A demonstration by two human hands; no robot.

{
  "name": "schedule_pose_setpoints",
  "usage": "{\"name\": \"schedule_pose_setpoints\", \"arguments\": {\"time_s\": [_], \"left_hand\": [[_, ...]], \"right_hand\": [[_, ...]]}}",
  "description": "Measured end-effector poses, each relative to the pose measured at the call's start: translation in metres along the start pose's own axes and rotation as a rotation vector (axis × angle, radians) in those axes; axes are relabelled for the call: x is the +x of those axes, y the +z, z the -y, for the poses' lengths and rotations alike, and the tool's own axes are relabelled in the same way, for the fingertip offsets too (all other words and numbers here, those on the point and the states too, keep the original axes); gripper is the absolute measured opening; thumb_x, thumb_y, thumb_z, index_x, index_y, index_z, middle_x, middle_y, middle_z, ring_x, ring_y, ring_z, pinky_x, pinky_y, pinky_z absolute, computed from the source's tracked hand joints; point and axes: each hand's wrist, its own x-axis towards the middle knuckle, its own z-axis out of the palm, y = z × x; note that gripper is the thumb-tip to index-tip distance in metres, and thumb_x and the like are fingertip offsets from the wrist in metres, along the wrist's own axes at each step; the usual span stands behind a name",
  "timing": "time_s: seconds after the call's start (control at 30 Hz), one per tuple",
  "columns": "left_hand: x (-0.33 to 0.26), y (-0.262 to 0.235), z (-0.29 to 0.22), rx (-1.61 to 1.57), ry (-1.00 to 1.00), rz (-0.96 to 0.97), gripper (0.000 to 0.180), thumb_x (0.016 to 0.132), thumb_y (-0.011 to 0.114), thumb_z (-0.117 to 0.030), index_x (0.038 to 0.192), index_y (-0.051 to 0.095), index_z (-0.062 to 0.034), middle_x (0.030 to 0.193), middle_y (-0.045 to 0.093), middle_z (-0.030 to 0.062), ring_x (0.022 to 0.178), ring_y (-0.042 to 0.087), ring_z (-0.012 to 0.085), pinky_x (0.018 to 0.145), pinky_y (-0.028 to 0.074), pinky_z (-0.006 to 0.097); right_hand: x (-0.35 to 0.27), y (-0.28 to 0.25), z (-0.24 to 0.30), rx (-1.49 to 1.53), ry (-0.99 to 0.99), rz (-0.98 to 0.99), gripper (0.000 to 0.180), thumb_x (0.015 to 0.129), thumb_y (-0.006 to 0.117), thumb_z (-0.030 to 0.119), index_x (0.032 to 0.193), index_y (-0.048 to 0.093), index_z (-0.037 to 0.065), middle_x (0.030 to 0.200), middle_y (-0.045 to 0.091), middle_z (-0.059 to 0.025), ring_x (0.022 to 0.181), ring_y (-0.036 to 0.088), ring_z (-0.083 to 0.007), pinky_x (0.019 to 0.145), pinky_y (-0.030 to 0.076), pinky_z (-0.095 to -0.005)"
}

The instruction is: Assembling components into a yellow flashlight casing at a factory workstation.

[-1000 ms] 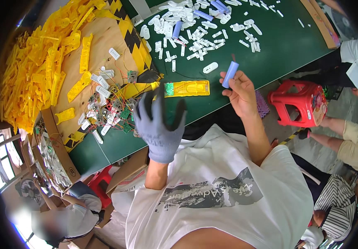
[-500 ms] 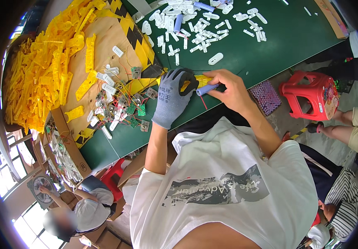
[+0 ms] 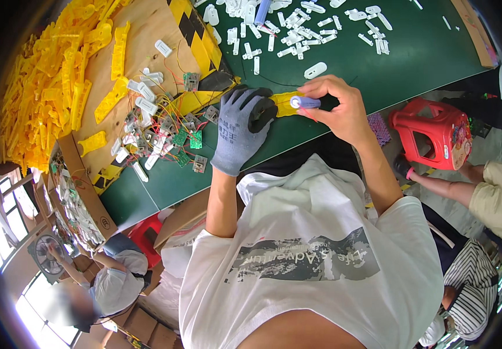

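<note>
My left hand (image 3: pixel 240 128), in a grey glove with black fingertips, presses down on a flat yellow plastic piece (image 3: pixel 284 104) lying on the green table (image 3: pixel 414 52). My bare right hand (image 3: pixel 335 107) grips a small blue-handled tool (image 3: pixel 304 102) and holds its tip against the yellow piece. Both hands meet near the table's front edge.
A heap of yellow plastic parts (image 3: pixel 47 87) fills the left, beside a brown board (image 3: pixel 146 35) with small green circuit boards and wires (image 3: pixel 175 131). Several white plastic parts (image 3: pixel 286 23) are scattered at the back. A red stool (image 3: pixel 434 131) and other people sit around.
My right hand came down from mid-air with the blue tool onto the yellow piece. My left hand dropped from raised and spread to pressing on that piece.
</note>
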Motion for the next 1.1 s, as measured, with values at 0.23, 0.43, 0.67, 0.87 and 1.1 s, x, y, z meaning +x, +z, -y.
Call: {"name": "schedule_pose_setpoints", "arguments": {"time_s": [0.23, 0.43, 0.67, 0.87, 1.1], "left_hand": [[0.004, -0.005, 0.000, -0.073, -0.054, 0.018, 0.022, 0.069, 0.070, -0.004, 0.091, 0.064, -0.0063, 0.106, 0.065, 0.0108, 0.105, 0.057, 0.0323, 0.097, 0.040, 0.042], [0.003, -0.010, 0.010, -0.074, 0.004, 0.025, 0.021, 0.072, 0.071, -0.009, 0.091, 0.064, -0.0085, 0.107, 0.065, 0.0088, 0.106, 0.057, 0.0290, 0.101, 0.038, 0.045], [-0.003, -0.005, 0.012, -0.152, -0.012, 0.021, 0.019, 0.072, 0.070, -0.008, 0.089, 0.063, -0.0094, 0.106, 0.066, 0.0087, 0.106, 0.057, 0.0301, 0.105, 0.035, 0.046], [-0.008, 0.000, 0.017, -0.128, -0.046, 0.032, 0.023, 0.072, 0.071, -0.008, 0.092, 0.060, -0.0084, 0.108, 0.063, 0.0100, 0.106, 0.055, 0.0340, 0.103, 0.037, 0.046], [-0.007, -0.008, 0.006, -0.057, 0.013, -0.061, 0.036, 0.071, 0.071, -0.011, 0.106, 0.061, -0.0080, 0.110, 0.062, 0.0121, 0.104, 0.055, 0.0337, 0.100, 0.038, 0.046]], "right_hand": [[0.010, 0.016, -0.002, -0.126, -0.039, 0.050, 0.024, 0.070, 0.081, 0.016, 0.088, 0.067, 0.008, 0.088, 0.068, -0.0036, 0.084, 0.060, -0.0250, 0.078, 0.047, -0.0352], [0.008, 0.014, -0.007, -0.282, -0.258, 0.012, 0.021, 0.071, 0.080, 0.017, 0.089, 0.071, 0.012, 0.083, 0.068, -0.0005, 0.087, 0.061, -0.0214, 0.079, 0.048, -0.0335], [0.009, 0.013, 0.002, -0.471, -0.343, 0.040, 0.017, 0.072, 0.079, 0.018, 0.087, 0.071, 0.013, 0.084, 0.067, 0.0033, 0.083, 0.060, -0.0180, 0.077, 0.049, -0.0325], [0.011, 0.013, 0.007, -0.490, -0.334, 0.093, 0.017, 0.073, 0.078, 0.016, 0.087, 0.070, 0.011, 0.084, 0.066, 0.0037, 0.079, 0.059, -0.0170, 0.071, 0.049, -0.0305], [0.016, 0.013, 0.007, -0.568, -0.462, 0.123, 0.017, 0.073, 0.077, 0.014, 0.088, 0.070, 0.010, 0.084, 0.065, 0.0020, 0.081, 0.058, -0.0162, 0.066, 0.050, -0.0311]]}}
